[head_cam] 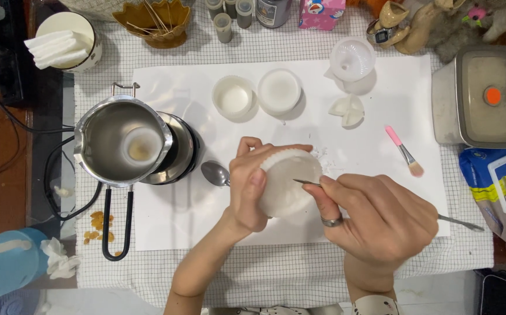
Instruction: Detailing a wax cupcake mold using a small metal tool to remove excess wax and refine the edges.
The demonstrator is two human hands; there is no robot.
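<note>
Surface: checked white cloth covers the tabletop (276,274), with a smooth white sheet (183,216) laid flat over its middle.
Left hand (250,189): grip closed round a fluted white cup mould (285,184), thumb on its near side and fingers curled over the far rim, tilting it up off the sheet.
Right hand (378,219): grip pinched narrow on a thin metal tool (306,182); its tip lies on the mould's pale, waxy face and its long handle runs out to the right. A ring sits on one finger.
Left side: shiny steel pouring pot (121,143) with a black handle, on a round heater.
Near the mould: metal spoon (215,173) just to its left.
Far side: two round white cups (256,93), a translucent funnel (352,58).
Right: pink-handled brush (405,151), grey lidded box (486,96).
</note>
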